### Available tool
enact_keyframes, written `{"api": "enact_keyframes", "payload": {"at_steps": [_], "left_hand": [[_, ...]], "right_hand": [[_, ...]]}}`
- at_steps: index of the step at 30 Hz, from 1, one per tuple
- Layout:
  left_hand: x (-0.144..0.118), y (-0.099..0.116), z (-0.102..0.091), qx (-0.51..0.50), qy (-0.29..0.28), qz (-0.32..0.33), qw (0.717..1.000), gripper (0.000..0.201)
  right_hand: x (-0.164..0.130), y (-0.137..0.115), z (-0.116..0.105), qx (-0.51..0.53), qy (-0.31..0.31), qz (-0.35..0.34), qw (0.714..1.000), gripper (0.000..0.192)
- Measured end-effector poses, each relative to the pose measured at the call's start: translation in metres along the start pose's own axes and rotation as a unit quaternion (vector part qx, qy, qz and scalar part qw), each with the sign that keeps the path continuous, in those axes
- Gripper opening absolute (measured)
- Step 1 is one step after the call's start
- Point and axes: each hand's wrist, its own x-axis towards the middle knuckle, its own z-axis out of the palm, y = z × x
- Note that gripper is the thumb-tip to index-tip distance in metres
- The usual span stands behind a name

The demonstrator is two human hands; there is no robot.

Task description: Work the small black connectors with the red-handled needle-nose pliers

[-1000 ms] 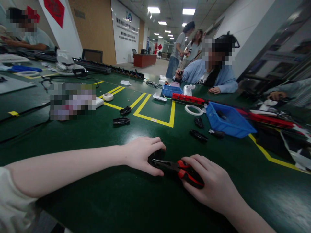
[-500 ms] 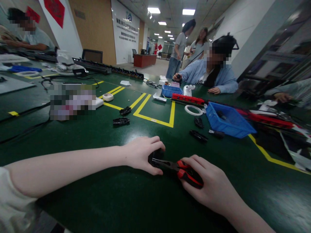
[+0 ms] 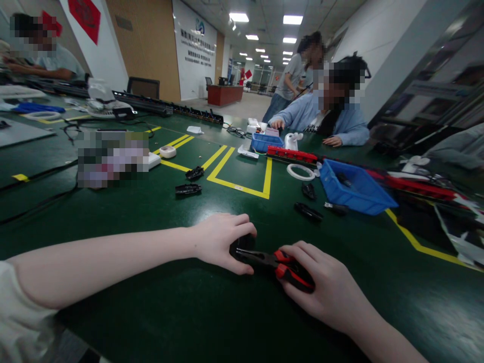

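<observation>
My right hand is wrapped round the red and black handles of a pair of long-nose pliers. The pliers' jaws point left, their tips at a small black plastic part. My left hand grips that part between thumb and fingers, low over the green table. Most of the part is hidden by my fingers, and whether the jaws bite on it I cannot make out.
Several black plastic pieces lie on the green table. Beyond my right hand are a blue bin, a white ring and a red strip. A roll of tape lies farther left. A person sits across.
Both my hands, the pliers and the black part stay almost in place. Across the table, the seated person's hand has lowered to the small blue tray, and people behind have shifted.
</observation>
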Motion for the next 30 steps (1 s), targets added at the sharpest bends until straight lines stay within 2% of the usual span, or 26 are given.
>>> {"api": "enact_keyframes", "payload": {"at_steps": [21,30], "left_hand": [[-0.0036,-0.0030,0.0036,-0.032,0.020,0.014,0.999,0.065],[-0.0043,-0.0031,0.0030,-0.023,0.040,0.024,0.999,0.067]], "right_hand": [[0.0009,-0.0033,-0.0035,-0.010,-0.004,-0.018,1.000,0.040],[-0.0003,-0.0014,-0.0018,-0.033,0.019,-0.037,0.999,0.043]]}}
